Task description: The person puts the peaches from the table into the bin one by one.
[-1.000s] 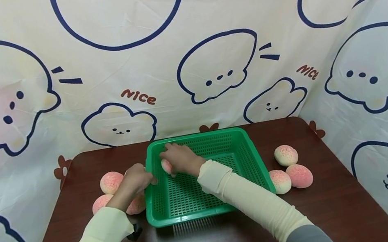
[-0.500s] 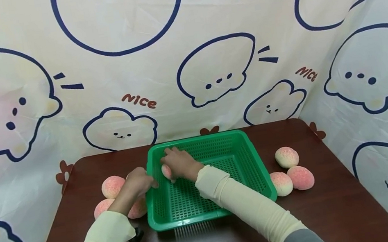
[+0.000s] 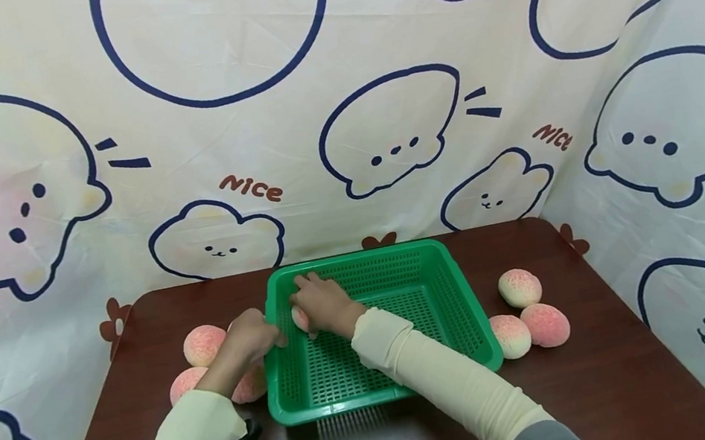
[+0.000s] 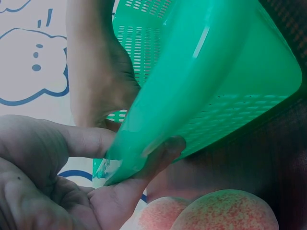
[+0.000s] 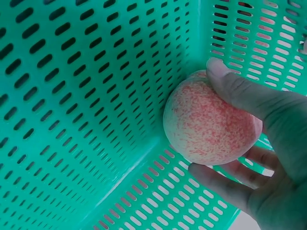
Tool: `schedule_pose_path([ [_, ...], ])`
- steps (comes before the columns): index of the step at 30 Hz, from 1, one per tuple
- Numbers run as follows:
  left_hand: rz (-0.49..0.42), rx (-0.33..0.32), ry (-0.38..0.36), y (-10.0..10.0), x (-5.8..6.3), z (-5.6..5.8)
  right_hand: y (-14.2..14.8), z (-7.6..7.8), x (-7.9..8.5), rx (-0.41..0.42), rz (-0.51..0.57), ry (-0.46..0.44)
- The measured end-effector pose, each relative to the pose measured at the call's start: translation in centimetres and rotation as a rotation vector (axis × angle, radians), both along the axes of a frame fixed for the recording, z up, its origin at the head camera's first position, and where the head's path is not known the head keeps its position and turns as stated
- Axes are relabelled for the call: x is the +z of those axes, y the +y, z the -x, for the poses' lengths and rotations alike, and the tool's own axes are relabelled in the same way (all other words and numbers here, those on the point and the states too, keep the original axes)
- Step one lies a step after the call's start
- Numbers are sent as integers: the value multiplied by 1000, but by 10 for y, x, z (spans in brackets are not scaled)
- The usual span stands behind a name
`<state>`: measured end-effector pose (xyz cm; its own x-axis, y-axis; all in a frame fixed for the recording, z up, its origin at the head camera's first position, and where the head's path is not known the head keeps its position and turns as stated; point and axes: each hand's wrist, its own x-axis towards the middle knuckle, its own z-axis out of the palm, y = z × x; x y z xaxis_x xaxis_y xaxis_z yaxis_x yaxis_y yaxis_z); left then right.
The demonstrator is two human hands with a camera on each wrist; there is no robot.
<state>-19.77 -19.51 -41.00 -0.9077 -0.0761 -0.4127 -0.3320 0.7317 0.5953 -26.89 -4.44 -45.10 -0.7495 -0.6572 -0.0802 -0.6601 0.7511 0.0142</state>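
My left hand (image 3: 250, 337) pinches the left rim of a green plastic basket (image 3: 351, 403), thumb and finger on either side of the rim in the left wrist view. Inside the basket, near its far left corner, my right hand (image 3: 325, 305) grips a pink-and-cream peach (image 5: 211, 122). The right wrist view shows the thumb (image 5: 240, 88) over the peach's upper side and the other fingers beneath it. The peach lies close to the slotted walls; whether its underside touches the floor is hard to tell. Pink peaches (image 4: 230, 211) lie just outside the basket, below my left hand.
Left of the basket, peaches (image 3: 204, 344) are grouped on the dark brown table (image 3: 618, 378), partly covered by my left arm. Three more peaches (image 3: 545, 325) sit close together at the basket's right side. A patterned cloth (image 3: 287, 139) hangs behind the table.
Both hands keep nearly the same places on the basket and the peach. The peach has shifted slightly leftward inside the basket. The head view has tilted up a little, so the table appears lower.
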Motion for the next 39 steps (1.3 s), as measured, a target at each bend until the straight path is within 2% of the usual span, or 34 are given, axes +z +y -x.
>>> schedule_pose_path([
  [10,4,-4,3,3,-4,-3,2,-4,-5,5,-37,16],
  [17,0,-12,5,4,-2,-1,4,-2,-5,16,-85,69],
  [23,-13,-8,-1,3,-1,0,6,-2,-6,20,-73,88],
  [34,-37,-11,-6,2,1,1,9,-4,5,42,-38,97],
  [39,-32,-10,-2,0,3,0,13,-4,14,34,2,66],
])
